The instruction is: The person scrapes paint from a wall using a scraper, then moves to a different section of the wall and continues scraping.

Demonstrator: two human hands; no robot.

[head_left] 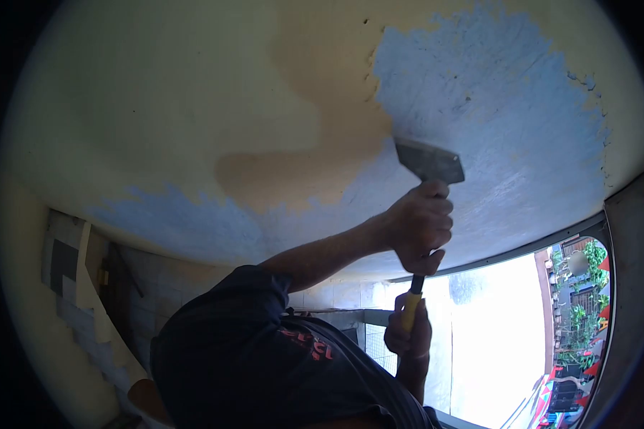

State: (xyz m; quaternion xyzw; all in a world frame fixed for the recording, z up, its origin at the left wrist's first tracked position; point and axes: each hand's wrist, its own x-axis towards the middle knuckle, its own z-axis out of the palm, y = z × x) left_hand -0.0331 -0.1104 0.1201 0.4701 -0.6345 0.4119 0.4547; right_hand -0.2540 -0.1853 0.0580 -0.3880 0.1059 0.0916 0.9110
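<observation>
Both of my hands grip one long scraper, whose wide metal blade lies against the painted surface. My left hand is closed around the upper shaft, just below the blade. Lower down, my right hand wraps around the yellow-and-black handle. The blade, slightly blurred, sits where damp-looking brownish paint meets an exposed pale blue patch. Ragged paint edges border the blue area.
Pale yellow paint covers the upper left. A bright opening at the lower right shows plants and red items outside. Step-like shapes stand at the left, and tiled wall runs behind my shoulder.
</observation>
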